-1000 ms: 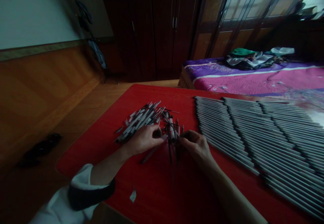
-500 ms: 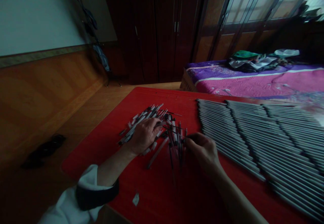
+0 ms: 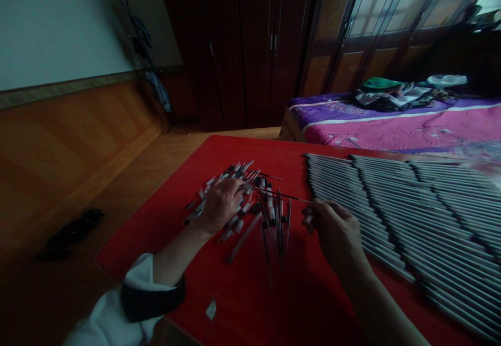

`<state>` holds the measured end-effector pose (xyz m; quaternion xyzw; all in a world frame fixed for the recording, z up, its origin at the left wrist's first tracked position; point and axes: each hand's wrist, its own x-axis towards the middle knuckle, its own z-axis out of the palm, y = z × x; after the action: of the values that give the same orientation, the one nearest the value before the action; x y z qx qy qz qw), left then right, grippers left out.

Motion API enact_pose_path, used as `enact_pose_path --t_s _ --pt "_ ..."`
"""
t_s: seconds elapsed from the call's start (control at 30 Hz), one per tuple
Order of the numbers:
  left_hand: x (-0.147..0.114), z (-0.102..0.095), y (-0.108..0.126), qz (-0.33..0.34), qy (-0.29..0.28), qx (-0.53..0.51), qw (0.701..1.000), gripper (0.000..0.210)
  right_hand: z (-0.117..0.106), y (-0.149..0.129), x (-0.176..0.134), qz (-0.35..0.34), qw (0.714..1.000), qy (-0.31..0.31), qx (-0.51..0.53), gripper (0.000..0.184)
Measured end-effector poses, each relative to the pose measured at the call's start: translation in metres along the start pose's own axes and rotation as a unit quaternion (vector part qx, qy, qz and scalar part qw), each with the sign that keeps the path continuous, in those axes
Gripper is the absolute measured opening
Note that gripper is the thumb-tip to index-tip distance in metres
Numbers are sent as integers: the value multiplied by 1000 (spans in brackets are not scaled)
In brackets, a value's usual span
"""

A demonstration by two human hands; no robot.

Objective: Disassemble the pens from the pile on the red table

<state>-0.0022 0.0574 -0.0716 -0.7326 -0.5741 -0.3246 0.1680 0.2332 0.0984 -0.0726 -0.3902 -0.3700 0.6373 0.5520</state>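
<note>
On my screen, I held the left hand (image 3: 222, 205) curled left of centre and the right hand (image 3: 337, 226) pinched right of centre.

Smooth plastic-looking rods (image 3: 246, 237), smooth tabletop (image 3: 250, 314), cloth bedspread (image 3: 376, 124), wooden wardrobe (image 3: 255, 69)

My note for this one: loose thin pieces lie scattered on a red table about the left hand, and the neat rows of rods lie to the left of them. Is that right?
One side is wrong: in the head view, the neat rows of rods lie to the right of the loose thin pieces, which are scattered on the red table about the left hand.
</note>
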Motion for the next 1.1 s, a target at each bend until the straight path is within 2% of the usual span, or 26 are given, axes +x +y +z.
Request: enact_pose_path --t_s 0.23,0.43,0.77,0.93,1.1 --pt "-1 -3 2 40 -21 -6 999 9 0 2 -2 6 1000 -22 -17 19" --pt "-3 -1 2 71 -42 -25 996 10 0 2 -2 7 999 -11 -38 21" --pt "-3 -3 11 68 -91 -73 991 5 0 -2 -4 -54 997 7 -62 19" --pt "-5 -5 25 29 -113 -167 979 7 8 -2 -13 -74 988 -50 -124 22" --pt "-4 -13 42 -38 -159 -305 938 11 17 4 -24 -103 953 -137 -250 25"
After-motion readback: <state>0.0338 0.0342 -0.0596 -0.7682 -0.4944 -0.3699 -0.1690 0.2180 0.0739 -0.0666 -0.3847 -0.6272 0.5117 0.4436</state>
